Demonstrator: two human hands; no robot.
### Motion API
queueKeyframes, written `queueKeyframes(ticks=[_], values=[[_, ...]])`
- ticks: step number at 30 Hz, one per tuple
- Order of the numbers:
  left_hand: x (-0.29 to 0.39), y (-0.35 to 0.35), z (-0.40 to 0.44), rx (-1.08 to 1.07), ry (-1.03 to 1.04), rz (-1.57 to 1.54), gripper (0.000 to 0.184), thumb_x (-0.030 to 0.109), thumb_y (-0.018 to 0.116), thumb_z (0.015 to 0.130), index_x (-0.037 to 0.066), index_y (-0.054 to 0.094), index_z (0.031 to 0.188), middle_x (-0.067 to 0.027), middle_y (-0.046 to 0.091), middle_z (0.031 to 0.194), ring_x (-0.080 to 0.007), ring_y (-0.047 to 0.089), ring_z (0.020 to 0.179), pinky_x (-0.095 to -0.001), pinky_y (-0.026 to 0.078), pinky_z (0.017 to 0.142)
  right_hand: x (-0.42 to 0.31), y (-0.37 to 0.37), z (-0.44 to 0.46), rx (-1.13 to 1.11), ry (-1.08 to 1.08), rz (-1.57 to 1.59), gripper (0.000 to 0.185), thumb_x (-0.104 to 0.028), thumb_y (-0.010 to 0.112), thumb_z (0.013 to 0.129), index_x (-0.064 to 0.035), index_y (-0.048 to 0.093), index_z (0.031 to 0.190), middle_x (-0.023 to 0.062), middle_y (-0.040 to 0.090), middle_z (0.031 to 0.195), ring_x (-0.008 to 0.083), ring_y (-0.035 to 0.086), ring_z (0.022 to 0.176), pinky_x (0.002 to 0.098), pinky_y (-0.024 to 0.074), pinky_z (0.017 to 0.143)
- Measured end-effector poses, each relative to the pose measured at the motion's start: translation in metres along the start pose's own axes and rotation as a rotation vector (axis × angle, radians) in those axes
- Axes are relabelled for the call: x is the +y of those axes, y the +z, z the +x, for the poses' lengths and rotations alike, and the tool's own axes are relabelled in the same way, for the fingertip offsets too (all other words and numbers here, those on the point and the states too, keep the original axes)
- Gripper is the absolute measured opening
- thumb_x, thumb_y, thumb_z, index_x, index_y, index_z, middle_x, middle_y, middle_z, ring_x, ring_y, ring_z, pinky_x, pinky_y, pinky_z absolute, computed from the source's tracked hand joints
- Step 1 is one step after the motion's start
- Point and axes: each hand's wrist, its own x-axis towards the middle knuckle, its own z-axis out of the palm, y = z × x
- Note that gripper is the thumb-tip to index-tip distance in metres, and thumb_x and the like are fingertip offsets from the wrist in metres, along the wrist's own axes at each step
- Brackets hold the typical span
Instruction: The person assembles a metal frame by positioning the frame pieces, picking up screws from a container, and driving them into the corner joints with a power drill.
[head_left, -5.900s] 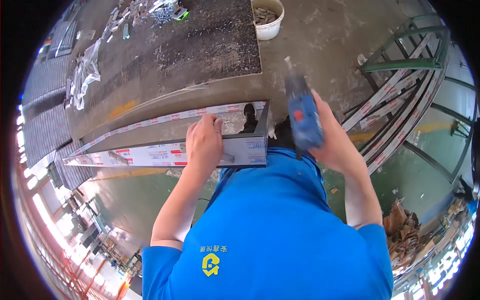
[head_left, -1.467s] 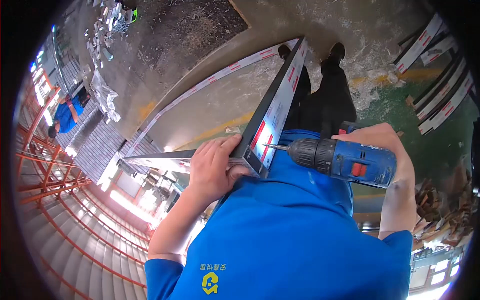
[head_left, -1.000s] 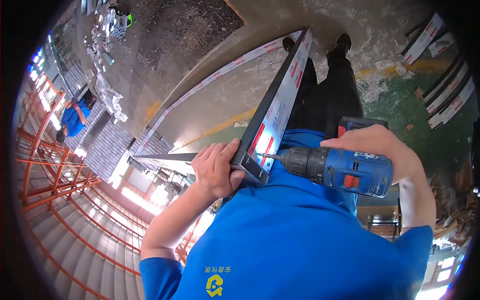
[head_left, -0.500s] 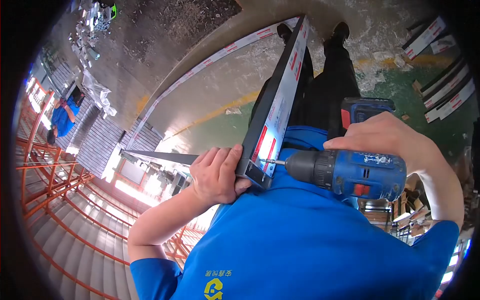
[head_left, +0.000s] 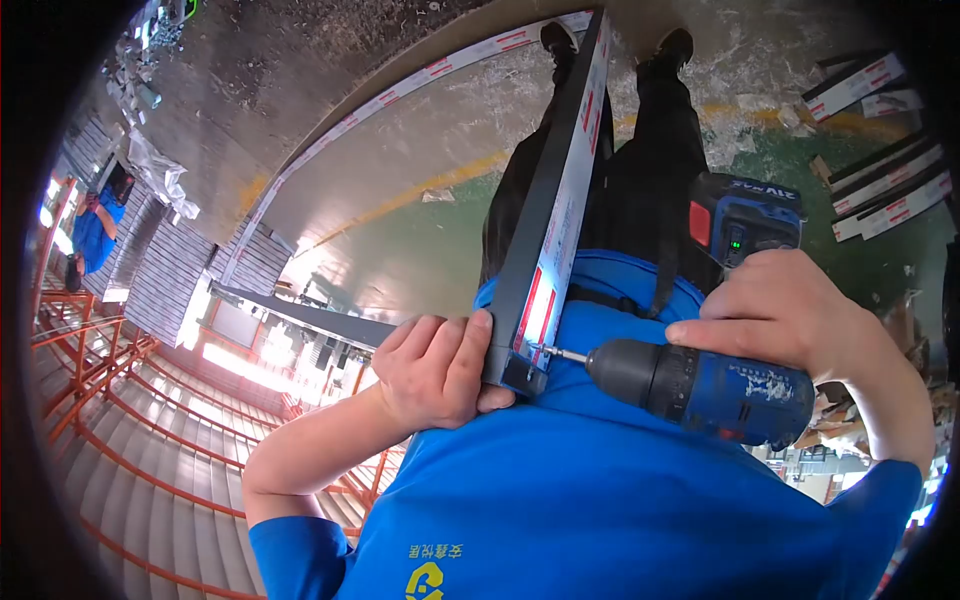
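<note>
My left hand [head_left: 437,370] is wrapped round the corner of a dark metal frame, whose long bar [head_left: 553,215] runs up towards my feet with printed white film on one side. In my right hand [head_left: 790,315] is a blue and black cordless drill [head_left: 745,395], gripped by its handle below a 21V battery [head_left: 745,220]. The drill's bit [head_left: 570,354] points left at the filmed face near the corner. A small shiny screw-like piece [head_left: 537,350] shows at the bit's tip; whether it is seated in the bar I cannot tell.
Further filmed bars [head_left: 400,97] of the frame curve away along the floor. Stacked filmed profiles [head_left: 885,180] lie at the right. Another person in blue [head_left: 95,235] is at the far left, near orange metal racking [head_left: 110,350]. Scraps [head_left: 150,170] litter the floor.
The drill has tilted, its rear end dropping and its chuck shifting slightly right, so more of the bit shows. My left hand still grips the frame corner.
</note>
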Motion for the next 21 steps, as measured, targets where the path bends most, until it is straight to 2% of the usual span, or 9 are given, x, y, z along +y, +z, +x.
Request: queueKeyframes(ticks=[4, 7, 21], values=[[-0.002, -0.002, 0.0, -0.009, 0.013, -0.003, 0.07, 0.057, 0.04, 0.107, -0.007, 0.065, 0.114, -0.0163, 0.069, 0.084, -0.0242, 0.066, 0.068, -0.0314, 0.053, 0.057, -0.003, -0.006, 0.005, -0.028, 0.001, -0.094, 0.058, -0.014, 0.068, 0.084, -0.0269, 0.062, 0.141, 0.0, 0.063, 0.087, 0.0195, 0.061, 0.069, 0.0338, 0.0462, 0.062], [-0.004, -0.002, 0.002, 0.007, 0.011, -0.013, 0.069, 0.058, 0.04, 0.106, -0.006, 0.065, 0.114, -0.0158, 0.069, 0.083, -0.0229, 0.064, 0.065, -0.0301, 0.051, 0.057, -0.004, -0.007, 0.006, -0.047, -0.009, -0.144, 0.059, -0.015, 0.069, 0.083, -0.0289, 0.062, 0.14, -0.0004, 0.061, 0.086, 0.0186, 0.061, 0.069, 0.0325, 0.0456, 0.061], [-0.005, 0.002, -0.002, 0.024, 0.012, -0.021, 0.069, 0.059, 0.036, 0.107, -0.005, 0.062, 0.12, -0.0116, 0.066, 0.08, -0.0191, 0.062, 0.063, -0.0291, 0.051, 0.057, 0.0, -0.008, 0.016, -0.051, -0.079, -0.213, 0.054, -0.018, 0.068, 0.084, -0.0276, 0.066, 0.137, -0.0017, 0.059, 0.087, 0.0147, 0.057, 0.066, 0.0296, 0.0443, 0.058]])
